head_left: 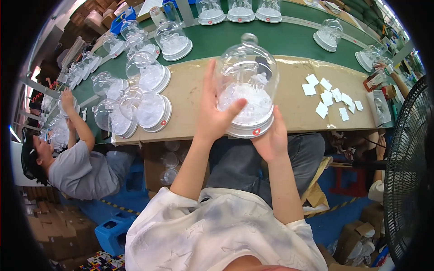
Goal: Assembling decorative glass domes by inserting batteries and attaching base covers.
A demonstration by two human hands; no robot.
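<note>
Between my two hands is a clear dome with a knob on top, a bell jar [249,86] on a round white base with a small red mark. White snow-like filling and small figures show inside it. My left hand [216,106] wraps the left side of the dome, thumb across its front. Lower right, my right hand [271,135] holds the white base from the side and below; some of its fingers are hidden. The bell jar is held upright above the front edge of the brown work mat [194,86].
Several similar domes [151,110] stand or lean at the left. More domes [241,11] line the green table [289,34]. White square pieces [327,97] lie scattered right. A black fan [409,171] stands far right. A co-worker [83,167] sits left; another person's hand [382,67] shows right.
</note>
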